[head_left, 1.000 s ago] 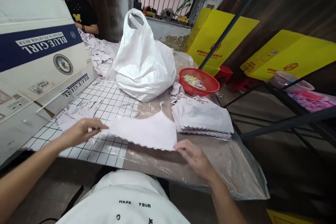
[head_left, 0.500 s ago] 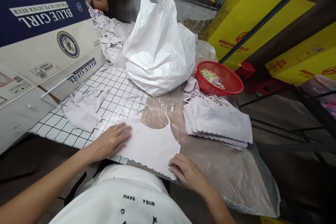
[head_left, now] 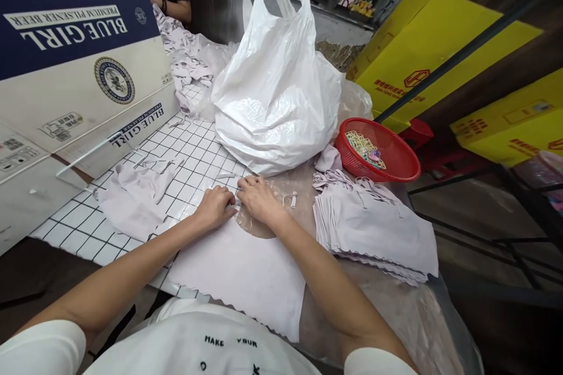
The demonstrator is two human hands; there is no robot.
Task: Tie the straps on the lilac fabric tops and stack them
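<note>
A pale pinkish-white camisole [head_left: 246,272] with a wavy hem and a scooped neckline lies flat in front of me. At its upper left strap, my left hand [head_left: 215,206] is closed, fingertips bent onto the narrow cloth. Just right of it, my right hand [head_left: 257,196] reaches over the neckline with bent fingers closed at the same strap, which the fingers partly hide. The other strap [head_left: 293,200], tipped with a small pale piece, lies loose to the right of my right hand. A folded stack of similar garments [head_left: 373,222] sits to the right.
A crumpled similar garment [head_left: 132,199] lies left on the grid-patterned cloth [head_left: 105,217]. A white plastic bag [head_left: 277,99] stands behind my hands. Right of it, a red basket [head_left: 398,167] holds small pale pieces. A beer carton [head_left: 79,99] walls the left; another person's arm [head_left: 178,10] shows behind.
Both hands have left the camisole's lower sides and come together at its upper left strap. My right hand has crossed over the neckline. The view has shifted slightly.
</note>
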